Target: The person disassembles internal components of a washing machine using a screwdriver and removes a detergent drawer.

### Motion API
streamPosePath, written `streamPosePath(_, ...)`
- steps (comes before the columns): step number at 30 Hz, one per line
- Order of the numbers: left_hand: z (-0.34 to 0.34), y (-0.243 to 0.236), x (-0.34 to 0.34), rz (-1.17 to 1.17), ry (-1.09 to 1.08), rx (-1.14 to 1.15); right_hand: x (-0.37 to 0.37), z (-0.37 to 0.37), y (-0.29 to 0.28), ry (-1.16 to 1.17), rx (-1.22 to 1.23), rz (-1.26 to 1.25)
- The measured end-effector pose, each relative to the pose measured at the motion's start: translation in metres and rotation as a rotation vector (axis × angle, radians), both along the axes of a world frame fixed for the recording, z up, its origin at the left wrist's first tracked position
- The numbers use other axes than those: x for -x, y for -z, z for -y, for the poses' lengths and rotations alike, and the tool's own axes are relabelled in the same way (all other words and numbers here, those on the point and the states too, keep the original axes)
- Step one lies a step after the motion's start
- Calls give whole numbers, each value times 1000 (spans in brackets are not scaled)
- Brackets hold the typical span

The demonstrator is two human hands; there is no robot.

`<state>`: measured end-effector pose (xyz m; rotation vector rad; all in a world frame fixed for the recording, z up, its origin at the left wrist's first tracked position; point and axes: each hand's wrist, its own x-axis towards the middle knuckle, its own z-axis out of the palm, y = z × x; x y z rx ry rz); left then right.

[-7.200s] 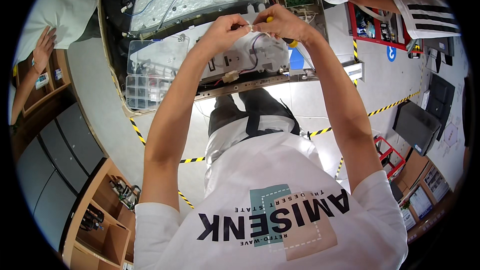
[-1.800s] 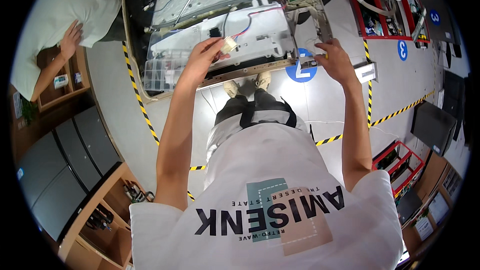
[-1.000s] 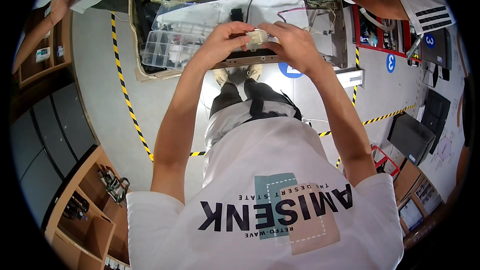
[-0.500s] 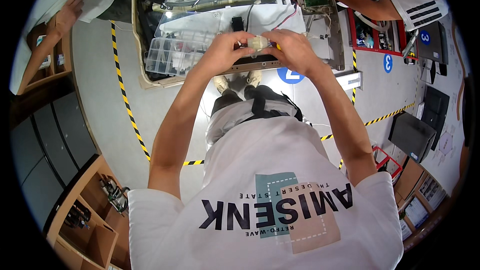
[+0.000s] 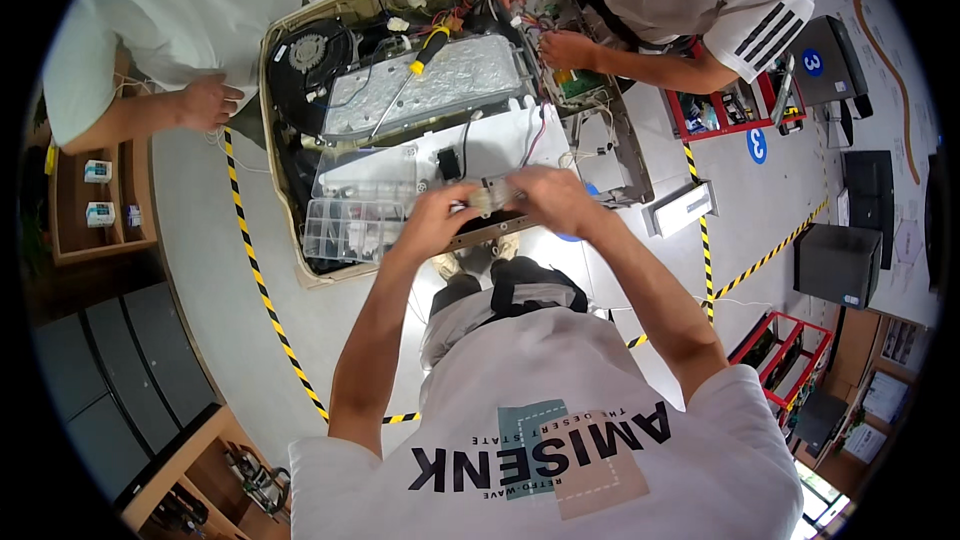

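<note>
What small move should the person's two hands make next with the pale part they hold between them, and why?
Probably keep the small pale part pinched and lower it toward the white panel. Left hand and right hand both grip it just above the opened appliance, so it seems mid-fitting.

Opened appliance chassis [image 5: 300, 270] lies on the floor directly ahead of the person. Left hand [image 5: 440, 218] and right hand [image 5: 556, 198] meet over its near edge, a small part [image 5: 487, 198] between them. Compartment tray [image 5: 358, 225] sits in the chassis just left of the left hand. Behind the tray, a metal plate [image 5: 440, 80] with a screwdriver [image 5: 410, 72] lying on it; fan [image 5: 312, 52] at far left of the chassis. Circuit board [image 5: 578, 85] at the far right corner, under a second person's hand [image 5: 566, 48]. A third person's hand [image 5: 210, 102] left of the chassis. Shelf unit [image 5: 80, 240] at far left; floor tape line [image 5: 262, 302] between shelf and chassis.
</note>
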<state>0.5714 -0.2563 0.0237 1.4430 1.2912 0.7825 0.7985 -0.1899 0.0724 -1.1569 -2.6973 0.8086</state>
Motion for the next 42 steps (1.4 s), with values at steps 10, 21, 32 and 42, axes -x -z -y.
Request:
streamPosePath(10, -21, 7, -5, -63, -48, -16, -39, -11, -16, 120, -24, -6)
streamPosePath(21, 10, 36, -23, -186, 15, 44, -122, -6, -10, 338, 110, 208)
streamPosePath(32, 11, 32, -26, -192, 4, 73, -156, 11, 50, 352, 15, 327)
streamPosePath(42, 13, 33, -30, -241, -12, 70, -148, 21, 64, 327, 15, 441)
